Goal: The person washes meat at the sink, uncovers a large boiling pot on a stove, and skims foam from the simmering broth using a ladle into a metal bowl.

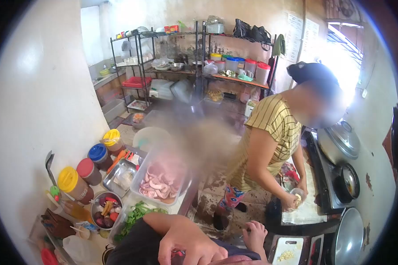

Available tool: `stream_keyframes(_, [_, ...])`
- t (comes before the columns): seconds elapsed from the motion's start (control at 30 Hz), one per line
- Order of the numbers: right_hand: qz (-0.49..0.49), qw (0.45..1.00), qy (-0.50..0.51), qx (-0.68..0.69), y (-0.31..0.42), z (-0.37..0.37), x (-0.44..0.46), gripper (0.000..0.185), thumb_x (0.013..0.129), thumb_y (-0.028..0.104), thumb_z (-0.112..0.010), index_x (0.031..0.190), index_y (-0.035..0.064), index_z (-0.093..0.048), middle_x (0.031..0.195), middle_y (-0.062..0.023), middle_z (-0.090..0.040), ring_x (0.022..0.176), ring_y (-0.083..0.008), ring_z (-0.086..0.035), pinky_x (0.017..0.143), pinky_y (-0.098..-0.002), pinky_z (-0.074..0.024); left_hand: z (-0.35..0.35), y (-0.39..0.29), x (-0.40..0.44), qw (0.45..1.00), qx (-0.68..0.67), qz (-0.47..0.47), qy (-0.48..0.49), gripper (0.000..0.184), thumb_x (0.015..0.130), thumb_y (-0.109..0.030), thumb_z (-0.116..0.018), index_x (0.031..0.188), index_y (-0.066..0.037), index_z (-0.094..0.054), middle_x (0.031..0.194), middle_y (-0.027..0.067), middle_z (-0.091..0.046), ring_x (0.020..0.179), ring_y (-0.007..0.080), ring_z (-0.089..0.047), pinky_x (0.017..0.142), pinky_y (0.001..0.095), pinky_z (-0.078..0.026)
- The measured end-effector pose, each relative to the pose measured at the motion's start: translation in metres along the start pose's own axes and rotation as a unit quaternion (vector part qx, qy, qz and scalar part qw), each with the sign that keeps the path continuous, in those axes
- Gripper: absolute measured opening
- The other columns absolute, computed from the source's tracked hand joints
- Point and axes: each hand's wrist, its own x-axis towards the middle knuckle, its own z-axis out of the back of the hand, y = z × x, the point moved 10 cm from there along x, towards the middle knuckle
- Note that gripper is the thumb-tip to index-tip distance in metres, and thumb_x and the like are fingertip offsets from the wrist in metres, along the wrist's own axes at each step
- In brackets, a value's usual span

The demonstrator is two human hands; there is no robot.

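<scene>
the left hand (191, 243) is held close in front of the wearer's dark top (135, 243), its fingers curled inward; whether they grip anything i cannot tell. the right hand (254, 236) is a little farther right, fingers bent loosely and apart, with nothing visible in them. right of it, near, lies a white chopping board (292, 245) bearing a small heap of pale chopped bits (286, 255), and beyond that a wide metal wok (349, 236) stands at the far right.

on the left surface (174, 210), leafy greens (139, 216) sit in a clear container just beyond the left forearm. left of them is a metal bowl (94, 215) of mixed vegetables; farther off, a clear tub (161, 202) holds strips of raw meat (157, 183), with a steel tray (127, 168) beside it. jars with yellow, red and blue lids line the wall.

across the aisle on the right, a co-worker (269, 132) in a striped yellow top bends forward, both hands around something small and pale. past them, a large lidded pot (340, 139) is on the stove
</scene>
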Motion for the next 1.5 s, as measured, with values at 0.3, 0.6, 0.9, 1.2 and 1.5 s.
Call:
stream_keyframes(0.3, [0.139, 0.988, 0.042, 0.048, 0.038, -0.038, 0.085, 0.030, 0.067, 0.020, -0.069, 0.096, 0.0150, -0.062, 0.106, -0.0032, -0.055, 0.102, -0.0251, -0.048, 0.085, -0.0427, -0.0339, 0.051, 0.013, -0.014, 0.992, 0.084, 0.067, -0.060, 0.050, 0.075, -0.054, -0.044, 0.067, -0.006, -0.056, 0.064, 0.0068, -0.054, 0.065, 0.0281, -0.050, 0.068, 0.0415, -0.028])
stream_keyframes(0.6, [0.218, 0.973, 0.047, 0.053, 0.006, -0.030, 0.162, 0.028, 0.069, 0.023, -0.068, 0.096, 0.0166, -0.062, 0.106, -0.0022, -0.056, 0.100, -0.0227, -0.050, 0.084, -0.0419, -0.0332, 0.141, 0.053, -0.034, 0.957, 0.217, 0.178, -0.069, 0.068, 0.072, -0.072, -0.031, 0.063, -0.007, -0.051, 0.064, 0.0031, -0.052, 0.070, 0.0255, -0.049, 0.078, 0.0429, -0.023])
stream_keyframes(0.9, [0.245, 0.965, 0.086, 0.016, -0.042, -0.019, 0.221, 0.025, 0.069, 0.024, -0.067, 0.093, 0.0178, -0.063, 0.101, -0.0001, -0.057, 0.096, -0.0205, -0.051, 0.082, -0.0412, -0.0340, 0.250, 0.064, -0.074, 0.874, 0.406, 0.265, 0.014, 0.086, 0.058, -0.091, -0.018, 0.062, -0.011, -0.049, 0.063, 0.0029, -0.039, 0.069, 0.0215, -0.042, 0.082, 0.0440, -0.018])
stream_keyframes(1.2, [0.213, 0.976, 0.041, 0.007, -0.030, -0.035, 0.316, 0.029, 0.069, 0.022, -0.066, 0.097, 0.0162, -0.059, 0.101, -0.0011, -0.056, 0.098, -0.0215, -0.050, 0.082, -0.0419, -0.0342, 0.323, 0.043, -0.141, 0.905, 0.348, 0.224, -0.103, 0.081, 0.064, -0.087, -0.025, 0.067, -0.012, -0.054, 0.062, -0.0039, -0.048, 0.076, 0.0211, -0.044, 0.086, 0.0499, -0.018])
stream_keyframes(1.5, [0.236, 0.710, 0.392, 0.535, 0.062, 0.040, 0.388, 0.027, 0.081, 0.019, -0.061, 0.102, 0.0019, -0.059, 0.103, -0.0062, -0.060, 0.098, -0.0248, -0.052, 0.089, -0.0402, -0.0347, 0.353, -0.011, -0.196, 0.957, 0.181, 0.208, -0.091, 0.052, 0.073, -0.060, -0.049, 0.082, -0.011, -0.064, 0.099, 0.0008, -0.060, 0.093, 0.0279, -0.043, 0.092, 0.0532, -0.009])
